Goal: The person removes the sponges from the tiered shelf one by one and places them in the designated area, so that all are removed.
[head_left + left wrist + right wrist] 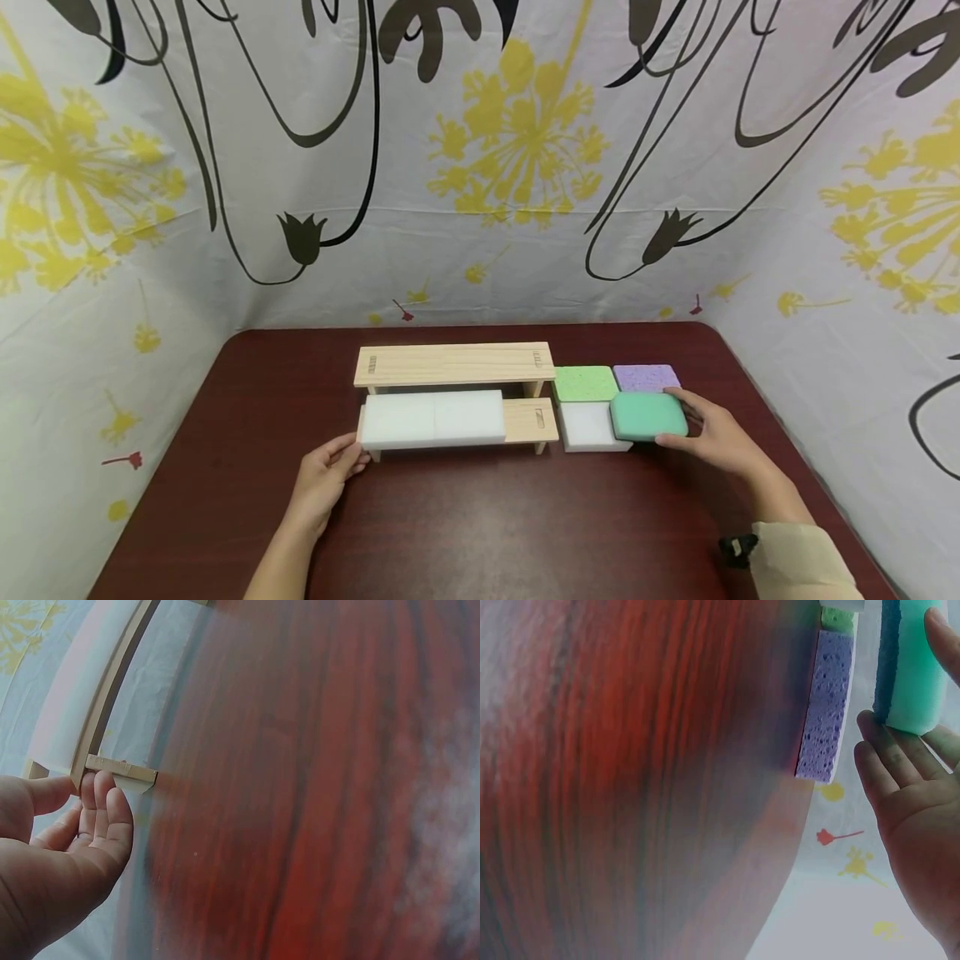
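Note:
My left hand (pixel 322 483) pinches the left end of the front wooden shelf (pixel 528 421), thumb and fingers at its edge beside a short leg. Two white sponges (pixel 433 418) lie side by side on that shelf. My right hand (pixel 716 433) grips a teal sponge (pixel 648 417) by its right end; the right wrist view shows a darker layer on one side of that teal sponge (pixel 915 667). It hangs over part of a white sponge (pixel 592 429) on the table. Behind are a green sponge (pixel 585 383) and a purple sponge (pixel 647 377).
A higher wooden shelf (pixel 453 364) stands just behind the front one; whether they are joined cannot be told. Both are on a dark red-brown table (pixel 480 517). Patterned white cloth (pixel 480 167) hangs round the back and sides.

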The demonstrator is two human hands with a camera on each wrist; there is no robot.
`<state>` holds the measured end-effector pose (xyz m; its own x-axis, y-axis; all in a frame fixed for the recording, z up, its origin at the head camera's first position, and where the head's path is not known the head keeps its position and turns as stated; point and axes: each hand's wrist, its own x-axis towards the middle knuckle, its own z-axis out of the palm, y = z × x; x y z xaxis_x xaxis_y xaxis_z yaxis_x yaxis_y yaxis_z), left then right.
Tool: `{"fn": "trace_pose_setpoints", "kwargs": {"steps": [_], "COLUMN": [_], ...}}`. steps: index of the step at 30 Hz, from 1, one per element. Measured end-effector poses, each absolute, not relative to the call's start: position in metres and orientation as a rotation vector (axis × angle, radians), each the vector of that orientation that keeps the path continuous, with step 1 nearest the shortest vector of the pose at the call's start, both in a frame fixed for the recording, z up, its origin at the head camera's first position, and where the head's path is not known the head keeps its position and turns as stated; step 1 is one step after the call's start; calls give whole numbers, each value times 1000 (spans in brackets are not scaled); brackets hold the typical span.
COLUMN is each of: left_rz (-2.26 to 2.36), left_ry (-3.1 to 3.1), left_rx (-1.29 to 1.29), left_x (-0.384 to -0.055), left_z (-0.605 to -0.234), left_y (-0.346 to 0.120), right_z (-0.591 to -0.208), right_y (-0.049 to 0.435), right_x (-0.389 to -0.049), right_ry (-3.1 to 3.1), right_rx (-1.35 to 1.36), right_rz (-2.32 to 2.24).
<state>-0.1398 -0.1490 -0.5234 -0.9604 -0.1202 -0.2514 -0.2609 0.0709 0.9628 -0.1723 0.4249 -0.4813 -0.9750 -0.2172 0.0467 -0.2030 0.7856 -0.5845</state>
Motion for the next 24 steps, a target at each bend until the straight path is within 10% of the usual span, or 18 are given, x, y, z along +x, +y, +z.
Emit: {"fn": "trace_pose_setpoints", "kwargs": {"steps": [24], "left_rz": [2024], "left_ry": [2236], "left_rx": [-400], "left_x": [-140], "left_z": [-524], "left_y": [-148], "right_z": [-490], "right_y": [461], "right_x": [-172], "right_ry": [2922], "right_rx": [-251], "right_rz": [-1012]}}
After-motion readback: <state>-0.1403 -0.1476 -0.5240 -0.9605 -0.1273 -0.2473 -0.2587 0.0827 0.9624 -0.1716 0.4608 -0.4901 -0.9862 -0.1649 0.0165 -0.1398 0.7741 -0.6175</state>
